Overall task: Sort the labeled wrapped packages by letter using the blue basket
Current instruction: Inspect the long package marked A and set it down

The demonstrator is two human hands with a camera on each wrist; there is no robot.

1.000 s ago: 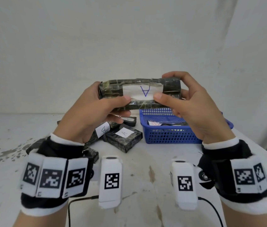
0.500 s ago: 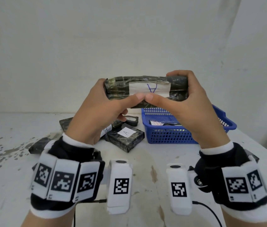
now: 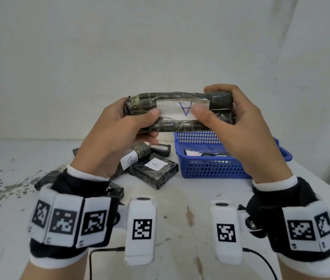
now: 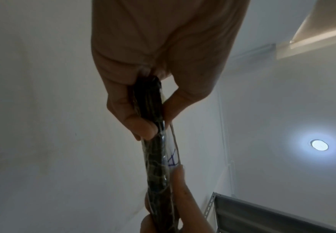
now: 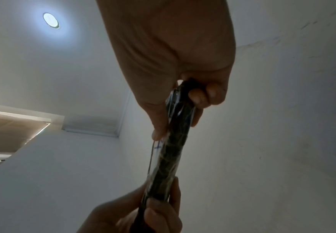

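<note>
Both hands hold a long dark wrapped package [image 3: 178,112] up in front of the wall, its white label with an upside-down blue "A" facing me. My left hand [image 3: 119,126] grips its left end, thumb on the label edge. My right hand [image 3: 230,122] grips the right end, fingers curled over the top. In the left wrist view the package [image 4: 155,157] runs edge-on from the left hand [image 4: 143,110]; in the right wrist view the package [image 5: 171,149] leaves the right hand [image 5: 183,102]. The blue basket [image 3: 220,166] stands below on the table, holding a labeled package [image 3: 204,153].
On the white stained table [image 3: 180,199] left of the basket lie several dark packages: one labeled "A" [image 3: 156,172], one labeled "B" [image 3: 133,156], a small one [image 3: 160,148] behind. A black cable [image 3: 103,251] runs along the near edge.
The held package has tilted so its label faces me more fully, and both thumbs have spread apart off the letter. The hands stay at about the same height.
</note>
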